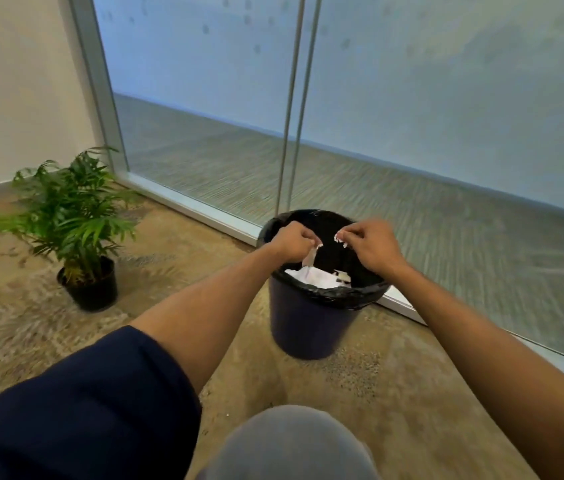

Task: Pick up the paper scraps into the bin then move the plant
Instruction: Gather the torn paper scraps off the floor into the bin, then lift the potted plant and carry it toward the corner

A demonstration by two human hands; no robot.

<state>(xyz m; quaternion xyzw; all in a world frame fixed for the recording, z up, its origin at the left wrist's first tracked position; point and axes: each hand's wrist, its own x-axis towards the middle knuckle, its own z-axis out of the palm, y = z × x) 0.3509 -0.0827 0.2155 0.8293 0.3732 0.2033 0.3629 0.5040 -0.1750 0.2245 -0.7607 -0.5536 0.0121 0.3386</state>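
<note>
A dark blue bin (308, 327) with a black liner stands on the carpet by the glass wall. White paper (315, 278) lies inside it. Both my hands hover over its mouth. My left hand (292, 242) has its fingers curled, and a paper scrap (309, 259) hangs from its fingertips. My right hand (368, 244) pinches small paper bits (339, 240) at its fingertips. A green leafy plant (69, 209) in a black pot (95, 289) stands on the floor to the left of the bin.
A frosted glass wall with a metal frame (183, 202) runs behind the bin. A white wall (13, 98) meets it in the corner behind the plant. My knee (291, 445) shows at the bottom. Brown carpet lies between plant and bin.
</note>
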